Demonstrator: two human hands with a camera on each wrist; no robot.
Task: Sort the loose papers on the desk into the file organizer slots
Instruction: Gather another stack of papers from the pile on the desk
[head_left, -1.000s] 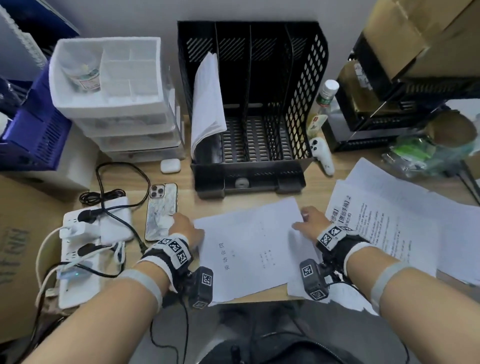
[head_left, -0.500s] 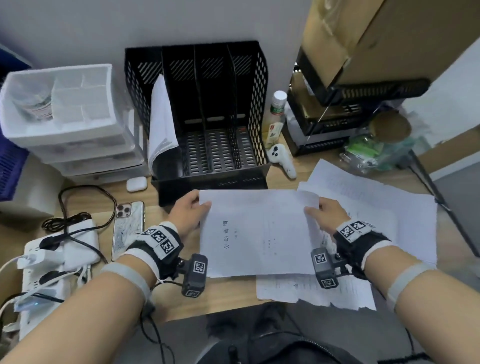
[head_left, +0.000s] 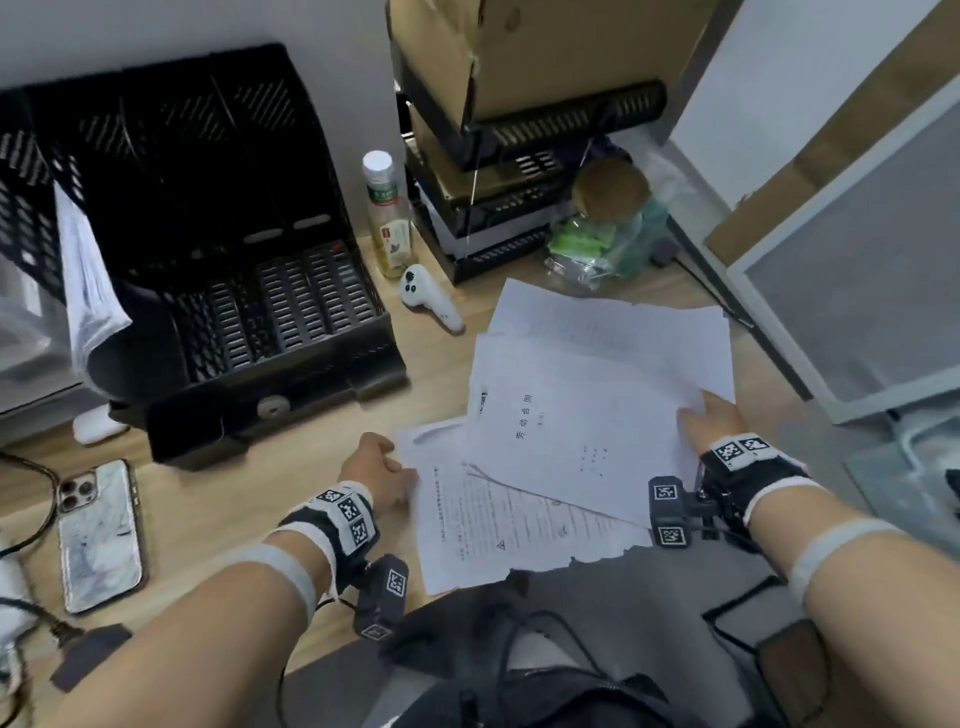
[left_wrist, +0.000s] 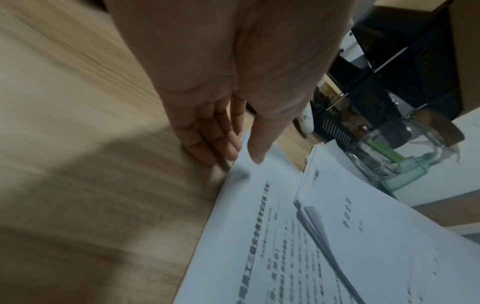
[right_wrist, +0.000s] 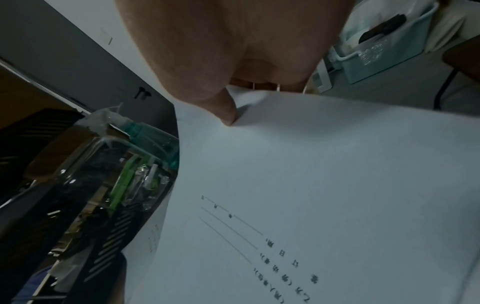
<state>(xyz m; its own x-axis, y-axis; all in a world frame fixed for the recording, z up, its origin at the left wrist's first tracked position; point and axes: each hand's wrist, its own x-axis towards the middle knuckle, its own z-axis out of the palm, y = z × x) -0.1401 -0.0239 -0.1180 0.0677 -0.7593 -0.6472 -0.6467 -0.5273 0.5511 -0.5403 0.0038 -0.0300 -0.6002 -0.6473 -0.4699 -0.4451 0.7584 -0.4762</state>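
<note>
The black file organizer (head_left: 270, 410) stands at the back left, with a white paper bundle (head_left: 88, 291) leaning in its leftmost slot; the other slots look bare. My right hand (head_left: 711, 421) pinches the right edge of a white cover document (head_left: 571, 426), thumb (right_wrist: 228, 115) on top of the document (right_wrist: 311, 185) and fingers beneath. It lies over a printed sheet (head_left: 483, 525) and more sheets (head_left: 623, 322) behind. My left hand (head_left: 379, 467) rests with straight fingers (left_wrist: 215, 148) on the desk at the printed sheet's (left_wrist: 259, 236) left corner, holding nothing.
Right of the organizer stand a bottle (head_left: 387, 218) and a white controller (head_left: 431, 296). Behind the papers are stacked black trays (head_left: 519, 135) under a cardboard box and a jar (head_left: 602, 234) of green packets. A phone (head_left: 98, 535) and an earbud case (head_left: 96, 423) lie left.
Both hands held the cover document in front of the organizer. Now the left hand has let go and lies by the printed sheet, and the right hand has swung the document right over the pile.
</note>
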